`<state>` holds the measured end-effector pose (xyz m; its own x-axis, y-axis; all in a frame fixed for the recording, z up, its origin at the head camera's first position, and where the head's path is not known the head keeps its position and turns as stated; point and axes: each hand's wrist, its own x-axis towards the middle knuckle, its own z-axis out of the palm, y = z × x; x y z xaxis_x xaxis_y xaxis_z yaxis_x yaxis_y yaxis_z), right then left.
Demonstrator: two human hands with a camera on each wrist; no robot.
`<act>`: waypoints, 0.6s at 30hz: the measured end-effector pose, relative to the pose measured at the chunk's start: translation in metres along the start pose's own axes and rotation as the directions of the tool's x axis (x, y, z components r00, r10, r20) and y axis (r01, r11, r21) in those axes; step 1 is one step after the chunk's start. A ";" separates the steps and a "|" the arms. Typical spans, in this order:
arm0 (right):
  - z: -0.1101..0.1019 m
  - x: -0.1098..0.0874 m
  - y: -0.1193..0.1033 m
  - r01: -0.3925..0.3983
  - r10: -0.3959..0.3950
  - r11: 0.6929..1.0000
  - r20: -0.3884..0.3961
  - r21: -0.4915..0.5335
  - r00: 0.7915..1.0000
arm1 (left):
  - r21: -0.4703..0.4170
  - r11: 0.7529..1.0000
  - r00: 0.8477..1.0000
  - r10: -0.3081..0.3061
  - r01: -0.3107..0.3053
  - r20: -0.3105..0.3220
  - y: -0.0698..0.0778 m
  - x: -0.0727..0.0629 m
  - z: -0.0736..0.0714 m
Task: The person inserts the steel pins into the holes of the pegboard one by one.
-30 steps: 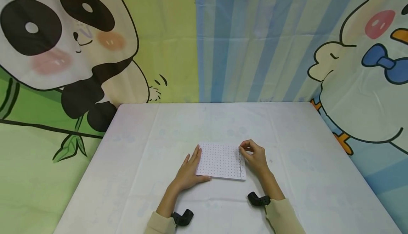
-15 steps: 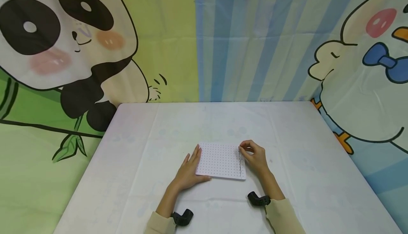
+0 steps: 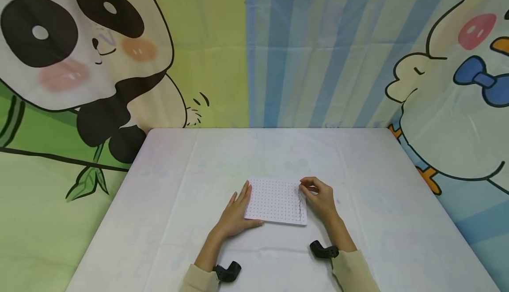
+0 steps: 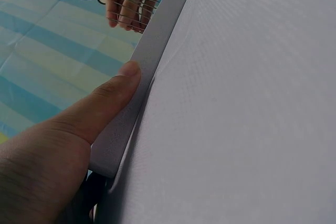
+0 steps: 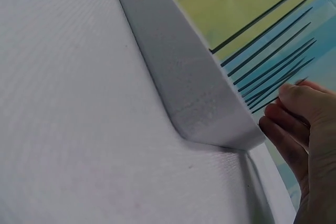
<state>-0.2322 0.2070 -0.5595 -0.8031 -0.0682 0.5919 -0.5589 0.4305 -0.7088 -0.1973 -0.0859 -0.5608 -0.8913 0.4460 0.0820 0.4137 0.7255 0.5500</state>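
Note:
A white board with a grid of small holes lies on the table. Thin dark metal pins stand upright in a row along its right side. My left hand rests against the board's left edge with straight fingers, its thumb lying along the front edge. At the far end of the row, my right hand pinches one thin pin between thumb and forefinger. In the right wrist view this pin leans over the board's edge; the thumb hides part of it.
A white cloth covers the table, which reaches back to a printed curtain. Each wrist carries a black camera mount, the left one and the right one, both just in front of the board.
Almost nothing differs. My right hand keeps its pinch at the far right corner with only a slight shift; my left hand and the board stay in place.

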 end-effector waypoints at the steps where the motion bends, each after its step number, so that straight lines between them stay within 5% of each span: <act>1: 0.000 0.000 -0.001 -0.006 0.006 1.000 0.003 0.001 1.000 | 0.001 1.000 1.000 -0.001 0.000 0.001 0.000 0.000 0.000; 10: -0.008 0.003 -0.001 -0.051 0.052 0.998 0.034 -0.033 0.998 | -0.015 1.000 1.000 0.001 -0.001 -0.007 0.000 0.001 -0.001; 18: -0.026 0.006 -0.012 0.026 -0.031 0.980 -0.019 -0.200 0.999 | -0.018 0.999 0.999 -0.026 0.027 0.023 0.002 -0.005 -0.002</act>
<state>-0.2256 0.2251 -0.5375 -0.7815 -0.0640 0.6206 -0.5273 0.5994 -0.6022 -0.1924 -0.0878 -0.5584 -0.8972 0.4389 0.0482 0.3864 0.7276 0.5668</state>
